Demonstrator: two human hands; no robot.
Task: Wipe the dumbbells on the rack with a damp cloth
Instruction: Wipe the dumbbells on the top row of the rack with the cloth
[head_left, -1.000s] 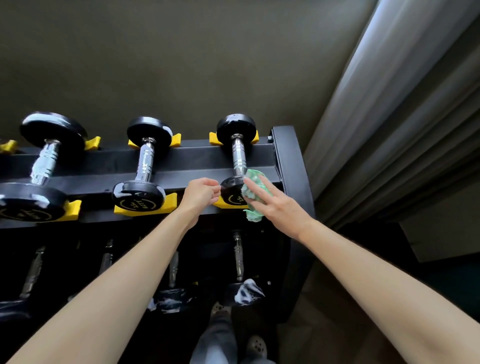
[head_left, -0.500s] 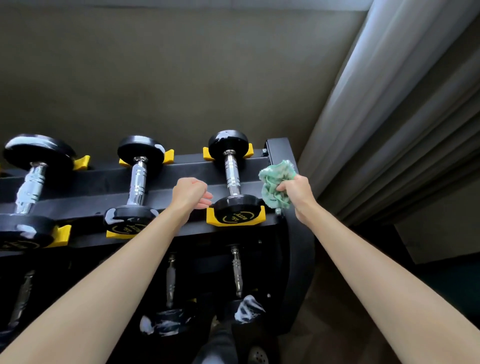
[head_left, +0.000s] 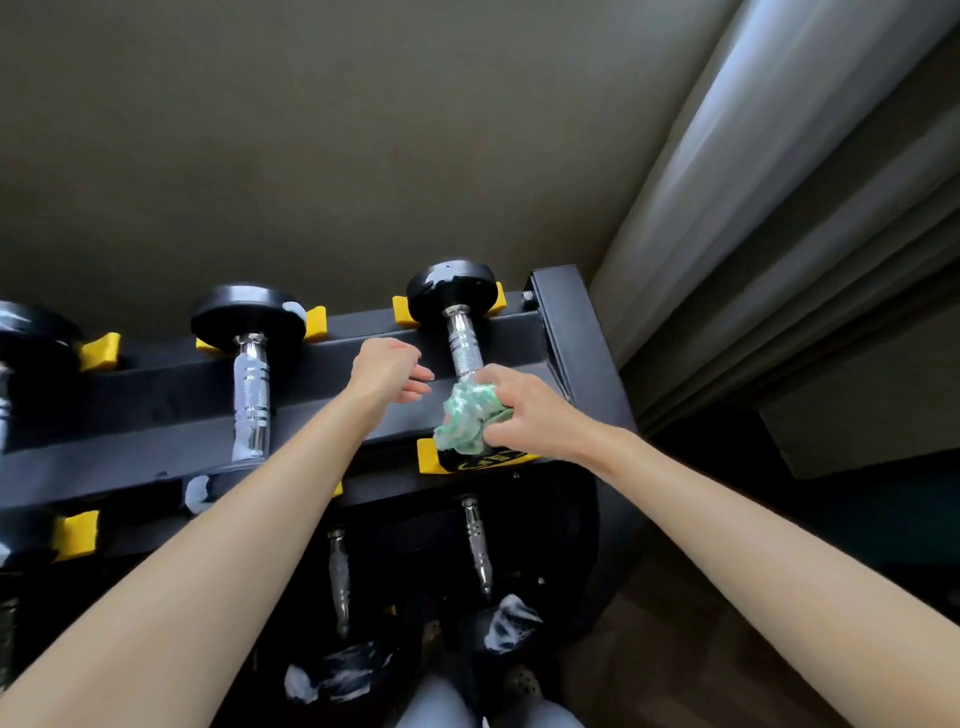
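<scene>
A black rack (head_left: 563, 332) with yellow cradles carries black dumbbells with chrome handles on its top tier. My right hand (head_left: 524, 410) grips a crumpled green cloth (head_left: 470, 418) and presses it on the near end of the rightmost dumbbell (head_left: 457, 317), where the handle meets the front head. That front head is mostly hidden under the cloth and hand. My left hand (head_left: 387, 371) hovers just left of that handle over the rack beam, fingers loosely curled, holding nothing. A second dumbbell (head_left: 249, 364) lies to the left.
A third dumbbell (head_left: 31, 338) shows at the far left edge. More dumbbells (head_left: 475, 540) sit on the lower tier, heads smeared white. Grey curtains (head_left: 779, 182) hang at the right, a plain wall behind the rack. My legs and shoes (head_left: 498, 696) are below.
My right hand brought the cloth from the rack's right post back left onto the rightmost dumbbell's near end. My left hand opened slightly and rose beside the handle. The camera tilted up.
</scene>
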